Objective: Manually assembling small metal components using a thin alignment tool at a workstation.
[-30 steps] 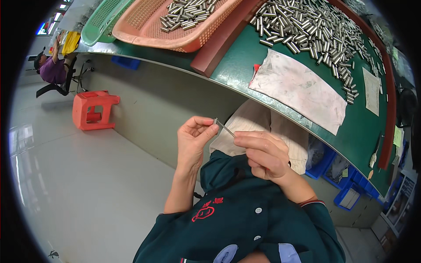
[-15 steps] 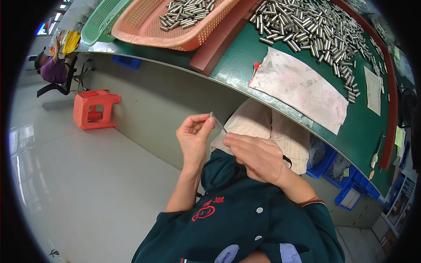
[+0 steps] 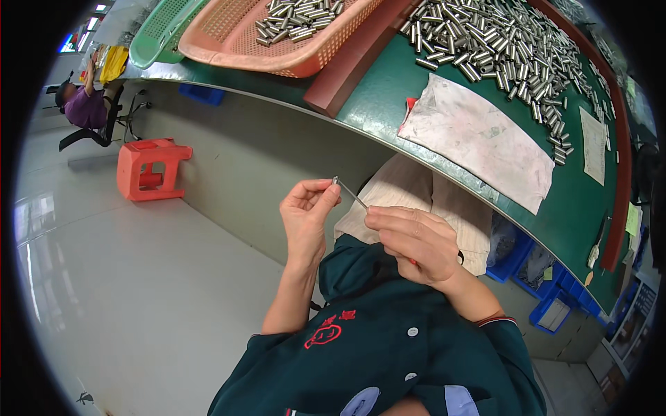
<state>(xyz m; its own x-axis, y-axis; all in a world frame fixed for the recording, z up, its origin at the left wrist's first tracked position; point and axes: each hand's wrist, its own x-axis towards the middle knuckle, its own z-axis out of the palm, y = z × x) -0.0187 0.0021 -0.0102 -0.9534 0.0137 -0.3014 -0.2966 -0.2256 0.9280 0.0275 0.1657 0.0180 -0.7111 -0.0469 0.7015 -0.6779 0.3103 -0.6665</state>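
My left hand [image 3: 304, 218] pinches a small silvery metal tube [image 3: 336, 180] between thumb and fingertips, in front of the table edge. A thin metal rod [image 3: 354, 195] runs from this tube down to my right hand [image 3: 416, 243], which is closed around the tool it belongs to. A speck of red shows under the right fingers, perhaps its handle; the rest is hidden by the hand. Whether the rod's tip is inside the tube or only touching it, I cannot tell. Many similar metal tubes [image 3: 503, 45] lie heaped on the green table [image 3: 378, 87].
A stained whitish cloth [image 3: 479, 142] lies at the table's front edge. To its left are a dark red wooden bar [image 3: 336, 90], a pink basket [image 3: 236, 52] holding more tubes and a green basket [image 3: 149, 45]. A red stool [image 3: 149, 170] and a seated person [image 3: 84, 107] are farther left.
My right hand has drawn slightly rightward from the left hand, so more of the thin rod shows. The left hand has stayed nearly in place, still pinching the tube.
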